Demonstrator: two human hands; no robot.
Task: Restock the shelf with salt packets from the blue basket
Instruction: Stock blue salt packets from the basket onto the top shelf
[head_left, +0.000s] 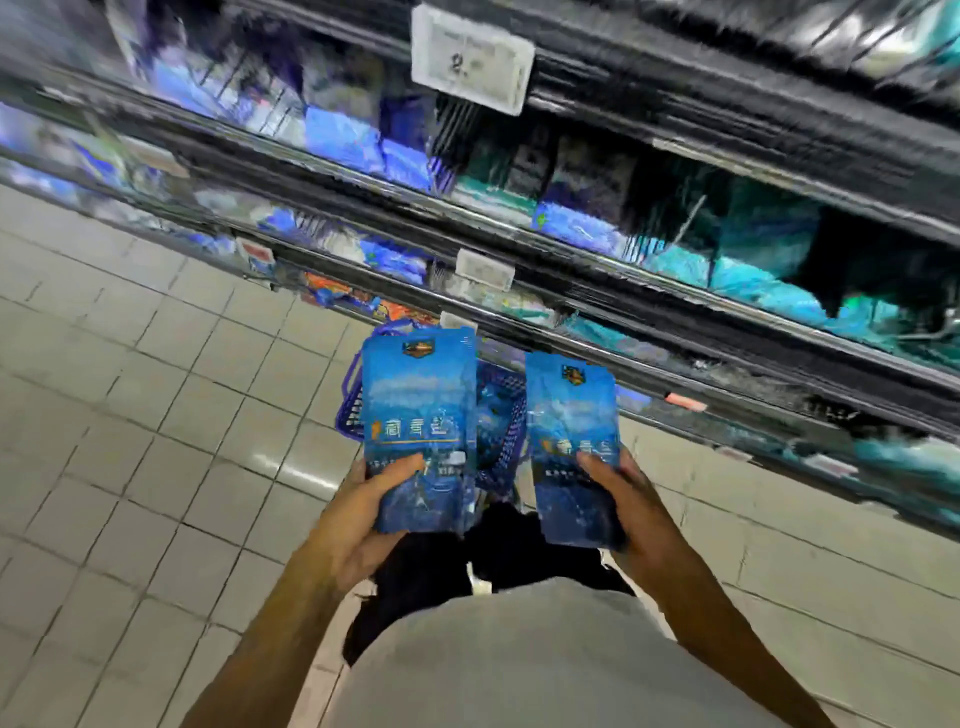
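Head view, one item per hand: two blue salt packets, upright, faces toward the camera, side by side but apart. Left packet (420, 426) is gripped at its lower half by the left hand (358, 514), thumb across the front, fingers curled behind. Right packet (571, 447) is gripped the same way by the right hand (631, 509), thumb (597, 465) on the printed face. Holding each low and upright likely keeps the top edge free to lead into a shelf slot. Blue basket (358, 400), source of the stock, sits on the floor directly below and between the packets, close to the shelf base; more blue shows inside, contents unclear. Shelf (675, 332), several tiers, rises just beyond, blurred; blue and teal goods lie on it, with a price tag (472, 57) on the upper rail. Tiled floor (130, 415) to the left. Packets not yet shelved.
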